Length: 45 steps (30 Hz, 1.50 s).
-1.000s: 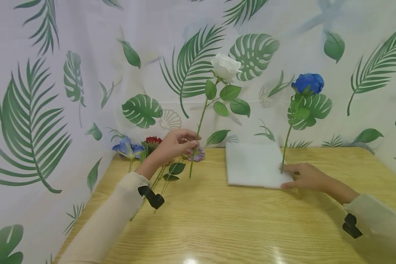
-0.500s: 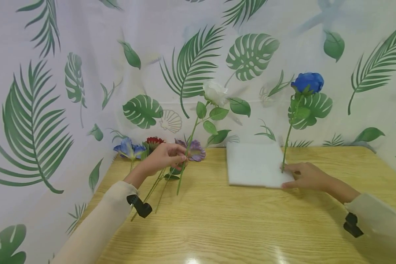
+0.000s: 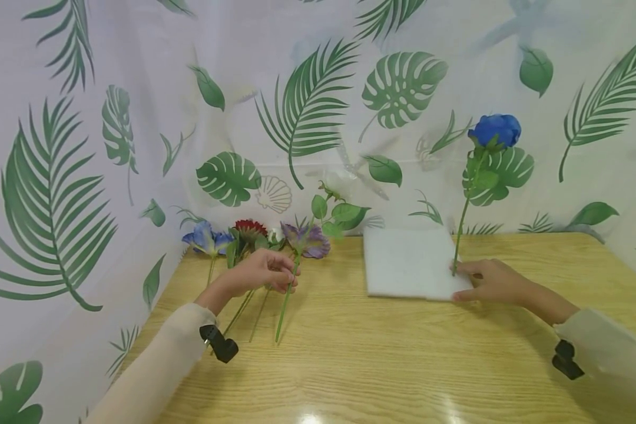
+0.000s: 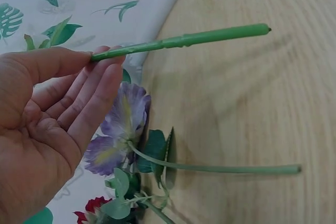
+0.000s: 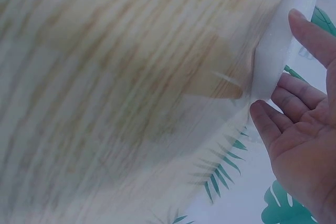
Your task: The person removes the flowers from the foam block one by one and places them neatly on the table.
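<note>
- Landmark: one white foam block (image 3: 409,263) lying flat on the light wooden table (image 3: 381,365).
- Well left of the block, against the leaf-printed cloth backdrop (image 3: 58,176), lie three loose artificial flowers: one blue-and-lilac flower (image 3: 205,239), one dark red flower (image 3: 248,227) and one purple flower (image 3: 308,240) (their stems cross under the hand, hard to sort out).
- Left of the block, the left hand (image 3: 259,272) pinches one green plastic stem (image 3: 286,300) between thumb and fingertips; its other fingers lie straight and close together in the wrist view.
- That stem slants up toward the block's far left corner; its leaves (image 3: 334,211) show, but the white bloom is only a blur against the backdrop.
- On the block's right edge stands one blue artificial rose (image 3: 495,130), upright, its stem foot in the foam.
- The right hand (image 3: 495,282) rests at the block's near right corner, fingers fairly straight and slightly spread, touching the foam.
- No writing or brand can be read anywhere.
- Two black clips on the sleeves, one per wrist; both forearms are cut off by the frame.
</note>
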### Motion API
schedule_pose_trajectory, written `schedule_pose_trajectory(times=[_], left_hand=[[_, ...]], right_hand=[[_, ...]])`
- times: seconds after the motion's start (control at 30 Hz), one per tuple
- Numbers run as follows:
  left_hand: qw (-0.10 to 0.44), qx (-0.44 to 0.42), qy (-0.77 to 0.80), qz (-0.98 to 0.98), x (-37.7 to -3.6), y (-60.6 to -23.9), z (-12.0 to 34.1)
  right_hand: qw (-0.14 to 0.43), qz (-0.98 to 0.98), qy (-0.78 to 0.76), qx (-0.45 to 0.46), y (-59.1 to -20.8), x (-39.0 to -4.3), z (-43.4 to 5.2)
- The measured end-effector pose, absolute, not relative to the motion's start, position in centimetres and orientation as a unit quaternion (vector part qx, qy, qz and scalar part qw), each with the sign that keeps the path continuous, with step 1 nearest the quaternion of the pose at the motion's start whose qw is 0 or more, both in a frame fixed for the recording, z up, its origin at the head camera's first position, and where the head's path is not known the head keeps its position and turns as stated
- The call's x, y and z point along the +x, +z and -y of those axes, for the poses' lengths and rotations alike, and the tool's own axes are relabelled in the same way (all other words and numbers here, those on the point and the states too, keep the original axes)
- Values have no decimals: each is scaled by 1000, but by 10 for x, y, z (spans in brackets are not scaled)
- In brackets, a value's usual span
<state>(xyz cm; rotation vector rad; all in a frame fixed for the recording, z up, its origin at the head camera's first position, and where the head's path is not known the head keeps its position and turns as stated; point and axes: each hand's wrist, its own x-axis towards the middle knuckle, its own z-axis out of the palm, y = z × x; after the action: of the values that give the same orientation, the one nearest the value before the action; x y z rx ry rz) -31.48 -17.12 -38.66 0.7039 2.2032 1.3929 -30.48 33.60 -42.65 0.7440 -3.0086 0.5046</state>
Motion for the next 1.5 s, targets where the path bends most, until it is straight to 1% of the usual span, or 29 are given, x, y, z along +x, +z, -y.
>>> schedule_pose_trajectory(times=[0.37,0.57,0.73,0.97,1.23,1.5], left_hand=[[244,253,492,-797,-312,-408,174],[257,247,486,-798,-309,-410,173],[267,224,486,-801,-307,-412,172],[272,198,487,-806,-307,-421,173],[279,168,501,-802,-306,-427,178],[279,158,510,-798,-307,-429,183]], right_hand=[[-7,958,163,235,-426,-305,-336],[-4,959,161,233,-426,-304,-335],[1,960,152,234,-427,-305,-336],[7,960,152,237,-426,-305,-335],[0,960,152,236,-426,-305,-336],[-8,958,158,238,-426,-304,-337]])
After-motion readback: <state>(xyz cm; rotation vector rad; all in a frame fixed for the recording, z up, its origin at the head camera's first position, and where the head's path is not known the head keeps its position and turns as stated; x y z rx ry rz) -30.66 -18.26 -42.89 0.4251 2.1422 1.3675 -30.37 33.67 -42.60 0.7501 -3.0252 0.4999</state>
